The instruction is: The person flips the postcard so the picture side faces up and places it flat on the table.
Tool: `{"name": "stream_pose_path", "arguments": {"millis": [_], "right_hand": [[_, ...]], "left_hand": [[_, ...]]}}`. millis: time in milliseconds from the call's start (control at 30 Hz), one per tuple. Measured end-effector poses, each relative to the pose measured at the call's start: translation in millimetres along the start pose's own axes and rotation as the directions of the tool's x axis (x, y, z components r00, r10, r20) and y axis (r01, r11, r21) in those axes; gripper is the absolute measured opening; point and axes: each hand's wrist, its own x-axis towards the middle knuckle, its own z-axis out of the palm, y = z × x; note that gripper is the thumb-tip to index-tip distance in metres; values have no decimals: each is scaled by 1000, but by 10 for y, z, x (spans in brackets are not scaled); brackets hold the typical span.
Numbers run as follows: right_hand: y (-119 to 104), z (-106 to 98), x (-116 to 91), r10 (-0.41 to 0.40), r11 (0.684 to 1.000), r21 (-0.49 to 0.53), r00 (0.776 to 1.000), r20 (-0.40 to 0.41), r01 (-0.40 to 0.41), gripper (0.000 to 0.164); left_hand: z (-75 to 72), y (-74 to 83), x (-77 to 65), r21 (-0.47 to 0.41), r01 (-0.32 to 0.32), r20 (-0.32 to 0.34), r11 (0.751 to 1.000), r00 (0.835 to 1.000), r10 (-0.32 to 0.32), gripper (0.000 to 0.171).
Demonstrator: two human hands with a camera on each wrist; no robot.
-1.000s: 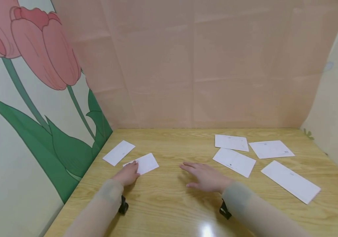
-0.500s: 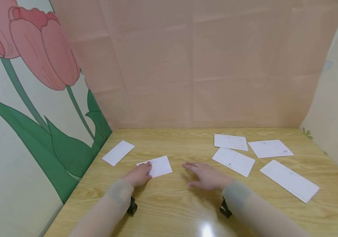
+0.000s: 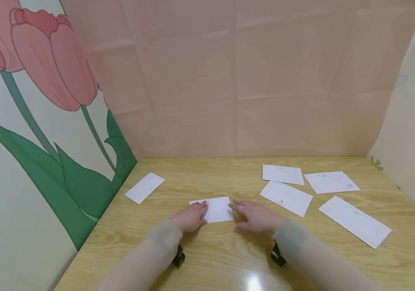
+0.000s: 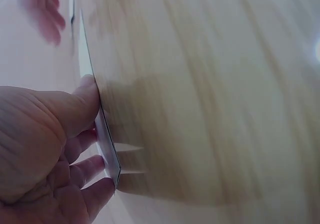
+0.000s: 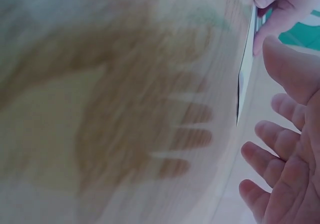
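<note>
A white rectangular card [image 3: 220, 210] lies flat on the wooden table, centred between both hands. My left hand [image 3: 190, 217] rests on its left end. In the left wrist view, the thumb touches the near edge of the card [image 4: 105, 139], and the loosely bent fingertips press on its left part. My right hand [image 3: 256, 216] hovers with fingers spread, fingertips close to the card's right edge. In the right wrist view, this hand [image 5: 290, 154] is held palm down over the table and holds nothing, its shadow falling on the wood.
Another white card [image 3: 145, 188] lies at the back left. On the right lie several more, among them a back card [image 3: 283, 174], one in front of it [image 3: 286, 198] and a long one [image 3: 355, 221]. A pink sheet [image 3: 236, 81] hangs behind the table [image 3: 211, 266].
My left hand has slid the card rightward across the table, from the left side to the middle near my right hand. My right hand has stayed almost in place.
</note>
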Motion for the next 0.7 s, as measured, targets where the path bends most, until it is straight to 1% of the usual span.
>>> {"name": "stream_pose_path", "arguments": {"millis": [100, 200, 333, 467, 567, 700], "right_hand": [[6, -1, 6, 22, 1000, 15, 1000, 17, -23, 70], [28, 3, 30, 46, 999, 6, 998, 31, -46, 70], [75, 3, 46, 74, 997, -12, 996, 51, -73, 69], [113, -9, 10, 98, 995, -45, 991, 87, -94, 67], [139, -16, -14, 105, 992, -83, 989, 100, -96, 67], [156, -33, -56, 97, 991, -96, 992, 82, -89, 65]], "left_hand": [[25, 91, 49, 22, -16, 4, 1000, 1000, 16, 57], [46, 176, 88, 26, -23, 9, 999, 1000, 23, 58], [43, 304, 97, 16, -41, 14, 999, 999, 41, 58], [49, 421, 105, 19, -65, 20, 998, 998, 65, 58], [66, 481, 113, 46, -87, 11, 995, 996, 87, 58], [92, 528, 106, 101, -132, -9, 986, 991, 133, 57]]}}
